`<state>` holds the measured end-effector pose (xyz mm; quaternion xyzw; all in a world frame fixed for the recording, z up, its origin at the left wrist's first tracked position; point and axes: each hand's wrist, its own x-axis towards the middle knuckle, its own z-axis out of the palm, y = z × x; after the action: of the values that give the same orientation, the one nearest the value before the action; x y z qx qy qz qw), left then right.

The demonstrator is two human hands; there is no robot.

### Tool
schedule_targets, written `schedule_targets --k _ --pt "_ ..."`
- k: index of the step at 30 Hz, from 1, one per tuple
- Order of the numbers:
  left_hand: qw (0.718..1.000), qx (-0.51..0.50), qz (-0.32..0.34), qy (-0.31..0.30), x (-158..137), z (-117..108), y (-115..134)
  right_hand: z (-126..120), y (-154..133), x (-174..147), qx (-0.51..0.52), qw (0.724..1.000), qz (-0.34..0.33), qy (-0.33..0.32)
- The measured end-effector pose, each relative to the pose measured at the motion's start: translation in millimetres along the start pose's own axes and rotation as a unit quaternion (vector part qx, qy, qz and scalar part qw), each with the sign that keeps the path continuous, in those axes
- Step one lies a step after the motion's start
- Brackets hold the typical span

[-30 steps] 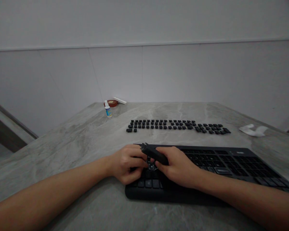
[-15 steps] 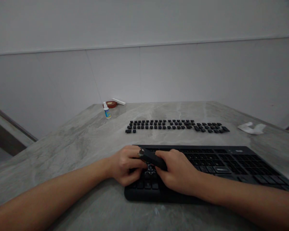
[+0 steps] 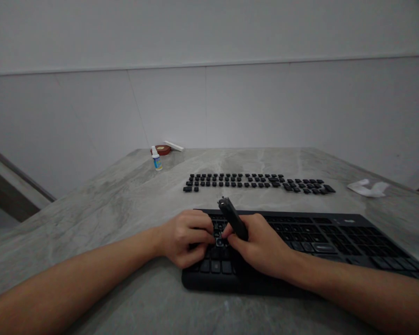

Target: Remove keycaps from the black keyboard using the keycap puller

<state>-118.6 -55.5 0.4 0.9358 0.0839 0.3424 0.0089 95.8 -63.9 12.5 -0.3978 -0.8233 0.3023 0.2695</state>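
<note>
A large black keyboard (image 3: 212, 282) lies before me, with many of its keycaps off and the sockets bare. My right hand (image 3: 261, 242) is closed around a thick black pen-shaped tool (image 3: 233, 217), whose narrower end with small metallic parts points up and to the left. The right fingertips reach down to the keys near the left end. Beside them, my left hand (image 3: 186, 237) rests on the keyboard's left edge with its fingers curled and pressed together. Whether something small is between the left fingertips is hidden.
Loose black keycaps (image 3: 226, 180) lie in rows on the grey marbled table (image 3: 125, 209) beyond the keyboard. Crumpled white tissue (image 3: 368, 187) is at the right. Back left stand a small white spray bottle (image 3: 157, 160), a brown case (image 3: 163, 149) and a white slab (image 3: 173, 146).
The tool has swung upright in my right hand, its metallic end rising away from the left fingers. My right fingertips now reach the keys. The left hand has hardly moved.
</note>
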Motion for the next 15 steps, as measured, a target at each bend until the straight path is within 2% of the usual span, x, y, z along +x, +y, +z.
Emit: schedule_targets --k 8,15 --pt "1.0 -0.011 -0.01 -0.011 -0.2 -0.6 0.5 0.5 0.9 2.3 0.091 0.995 0.03 0.007" --pt "0.995 -0.055 -0.036 -0.071 6.4 -4.8 3.9 1.7 3.2 3.8 0.154 0.988 0.01 -0.006"
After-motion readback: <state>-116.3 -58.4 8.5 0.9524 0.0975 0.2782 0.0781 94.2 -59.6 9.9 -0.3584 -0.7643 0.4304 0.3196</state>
